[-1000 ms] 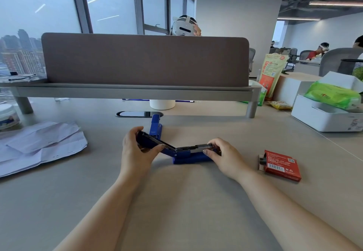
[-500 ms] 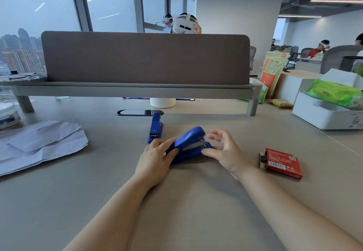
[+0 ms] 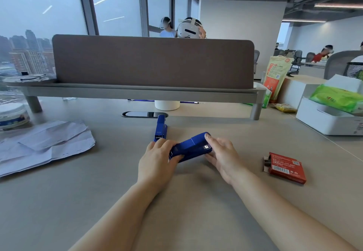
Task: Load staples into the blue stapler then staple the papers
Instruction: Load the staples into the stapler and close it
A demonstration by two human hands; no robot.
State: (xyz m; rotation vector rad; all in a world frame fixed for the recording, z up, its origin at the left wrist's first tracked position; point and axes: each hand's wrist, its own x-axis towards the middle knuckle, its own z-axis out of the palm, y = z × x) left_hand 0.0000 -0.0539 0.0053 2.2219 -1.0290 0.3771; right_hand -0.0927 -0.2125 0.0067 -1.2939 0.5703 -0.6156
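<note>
The blue stapler (image 3: pixel 191 146) lies closed on the desk in the middle of the view, its metal mouth pointing right. My left hand (image 3: pixel 157 161) grips its rear end. My right hand (image 3: pixel 223 155) holds its front, one finger on top and the others beneath and beside the mouth. A stack of creased white papers (image 3: pixel 45 145) lies at the left of the desk. A red staple box (image 3: pixel 284 167) with its end flap open sits to the right of my right hand.
A second blue stapler (image 3: pixel 160 128) lies just behind my left hand. A round tin (image 3: pixel 12 115) stands far left, a white box (image 3: pixel 326 120) with a green pack far right. A grey shelf with a brown divider (image 3: pixel 153 62) crosses the back.
The stapler's top, folded wide open one second ago, has swung down and now sits closed. My right hand has come back onto its front end; my left hand stays at the rear.
</note>
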